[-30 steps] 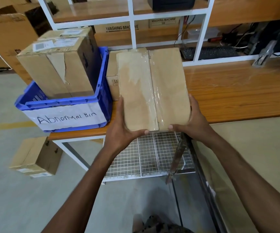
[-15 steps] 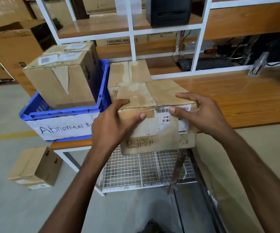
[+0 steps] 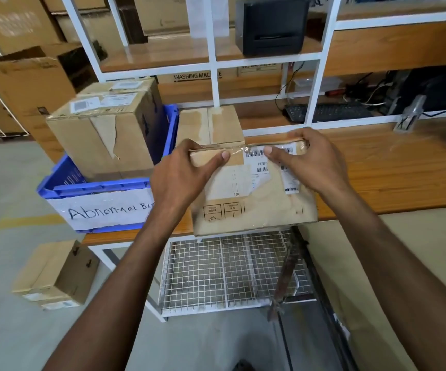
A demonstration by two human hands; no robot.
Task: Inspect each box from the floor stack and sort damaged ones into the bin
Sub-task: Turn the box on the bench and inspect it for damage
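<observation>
Both hands, left hand (image 3: 181, 178) and right hand (image 3: 315, 163), grip the box (image 3: 254, 202) at the surface's front edge, now tipped label-face toward the camera; inspection continues, bin (image 3: 104, 188) undecided.

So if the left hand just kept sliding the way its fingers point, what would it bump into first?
Probably the right hand. The left hand points rightward along the top edge of the held box, and the two thumbs already sit close together there; depth is hard to judge.
</observation>
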